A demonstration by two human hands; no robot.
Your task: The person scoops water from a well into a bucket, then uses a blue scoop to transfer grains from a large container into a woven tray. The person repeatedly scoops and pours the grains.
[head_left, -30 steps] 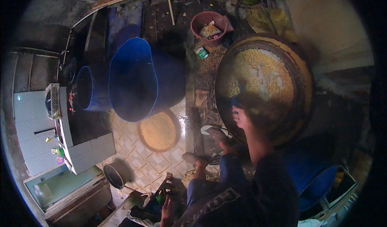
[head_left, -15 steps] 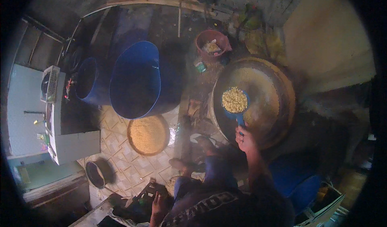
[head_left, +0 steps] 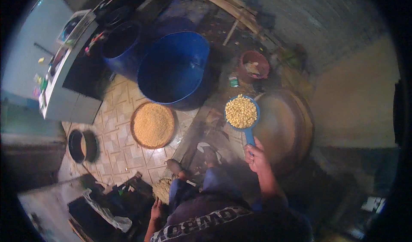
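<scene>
My right hand (head_left: 256, 156) is closed round the handle of a blue plastic dipper (head_left: 249, 134). Pale yellow beans (head_left: 241, 111) heap up to the dipper's rim. It is held up at the left edge of a large round cooking vat (head_left: 305, 115), whose inside looks hazy, as if with steam. Low at my left side hangs my left hand (head_left: 156, 208), its fingers stretched out and holding nothing that I can see. On the tiled floor ahead and to the left lies a round, shallow basket (head_left: 134, 135) full of yellow grains or beans (head_left: 153, 124).
Two blue plastic barrels, one large (head_left: 201, 48) and one smaller (head_left: 112, 63), stand beyond the basket. A reddish bucket (head_left: 266, 68) sits behind the vat. To the left are a white counter (head_left: 77, 102) and a dark round pan (head_left: 76, 146). A wooden beam (head_left: 240, 12) runs along the back.
The filled dipper has come from over the vat to its left edge, nearer to me, with my right hand. My view has turned left; my left hand still hangs low.
</scene>
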